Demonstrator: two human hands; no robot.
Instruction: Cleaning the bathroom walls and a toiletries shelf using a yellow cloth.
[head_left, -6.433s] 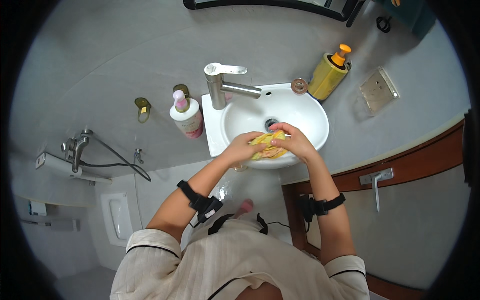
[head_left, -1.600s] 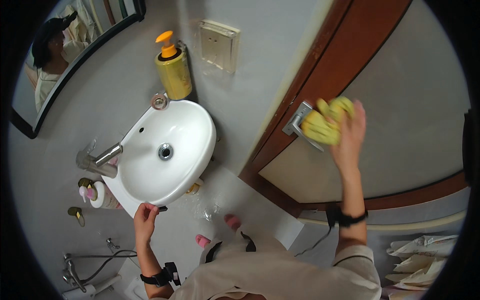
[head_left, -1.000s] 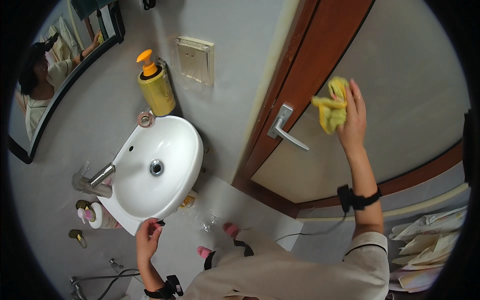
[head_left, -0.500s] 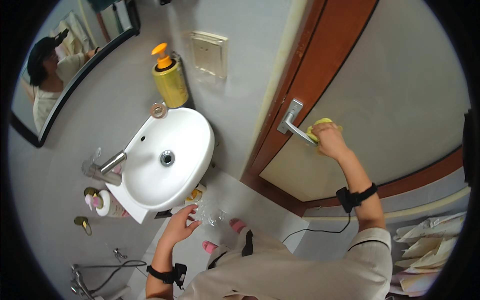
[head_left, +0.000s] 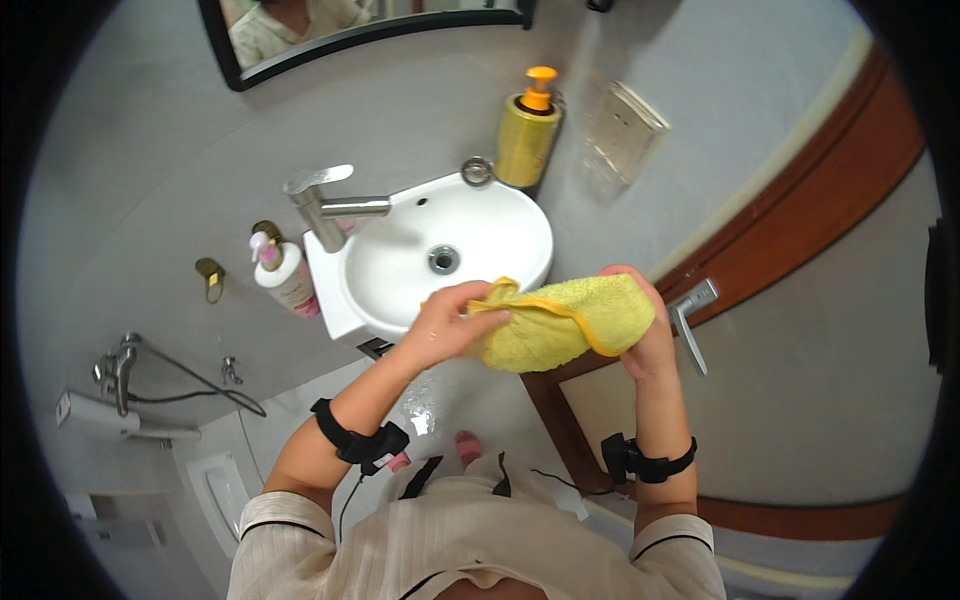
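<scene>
Between my two hands, just in front of the basin's near rim, I hold a yellow cloth (head_left: 560, 335) with an orange edge. My left hand (head_left: 452, 322) pinches its left end, thumb on top. At the right end, my right hand (head_left: 648, 335) grips the cloth from behind and below; part of its fingers is hidden by the fabric. Beyond the cloth lies the white washbasin (head_left: 375, 275) with a metal tap (head_left: 325, 205). The silver door handle (head_left: 690, 320) is just right of my right hand.
A yellow pump bottle (head_left: 526, 140) stands at the basin's far right, beside a small round glass item (head_left: 477, 171). Left of the basin is a white pump bottle (head_left: 288, 280). A wood-framed door (head_left: 800, 210) closes the right side; a shower hose (head_left: 200, 395) hangs at left.
My right hand has left the door handle and come to the middle with the yellow cloth. My left hand has risen and taken hold of it. My view has turned left toward the basin.
</scene>
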